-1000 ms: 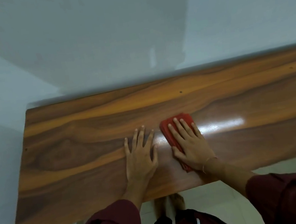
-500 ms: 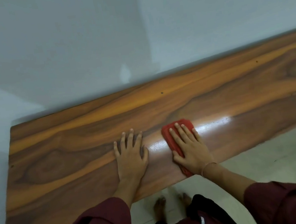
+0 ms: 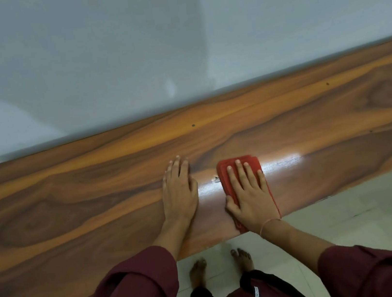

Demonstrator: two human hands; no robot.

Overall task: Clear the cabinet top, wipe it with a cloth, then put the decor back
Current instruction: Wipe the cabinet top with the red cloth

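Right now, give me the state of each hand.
Left hand: open, flat on the cabinet top, holding nothing.
Right hand: open, straight fingers pressing the red cloth on the wood.

This looks like a room in a home. A long, shiny wooden cabinet top (image 3: 94, 189) stands right against a plain pale blue wall (image 3: 100, 61). The floor (image 3: 352, 214) has light, smooth tiles. The person stands on it with bare feet (image 3: 198, 272), as people do at home, and wears loose dark red sleeves (image 3: 135, 292).
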